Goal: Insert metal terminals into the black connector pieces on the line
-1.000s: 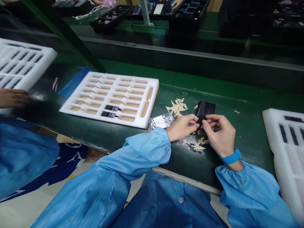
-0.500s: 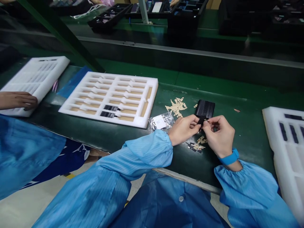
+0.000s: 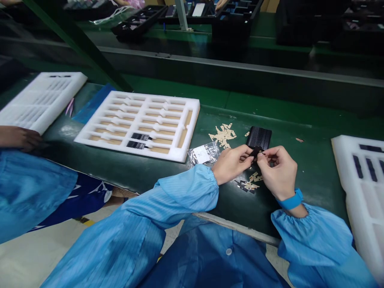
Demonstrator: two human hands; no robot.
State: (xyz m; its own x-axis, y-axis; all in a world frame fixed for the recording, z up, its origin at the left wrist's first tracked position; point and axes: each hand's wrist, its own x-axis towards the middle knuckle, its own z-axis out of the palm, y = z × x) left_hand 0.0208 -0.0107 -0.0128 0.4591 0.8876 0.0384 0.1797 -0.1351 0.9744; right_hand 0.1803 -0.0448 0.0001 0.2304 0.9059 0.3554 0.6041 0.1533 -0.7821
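Note:
My left hand (image 3: 232, 164) pinches a small flat black part (image 3: 255, 151) between thumb and fingers. My right hand (image 3: 277, 170), with a blue band at the wrist, has its fingertips closed on the same part's right end; a tiny light-coloured spot shows there. Just beyond lies a stack of slotted black strips (image 3: 259, 137) on the green bench. Flat beige pieces (image 3: 223, 135) are heaped to the left of that stack. Below my hands are more small beige and black pieces (image 3: 248, 185). A clear plastic bag with a white label (image 3: 201, 154) lies by my left wrist.
A white foam tray (image 3: 177, 155) with a few black parts stands left of my hands. Another foam tray (image 3: 340, 152) is at the right edge. A co-worker's hand (image 3: 19, 138) is at far left by a third tray (image 3: 45, 86). Black bins (image 3: 138, 22) stand behind.
The co-worker's hand at far left has drawn back and down from the foam tray's edge. My hands have barely shifted and still hold the black part.

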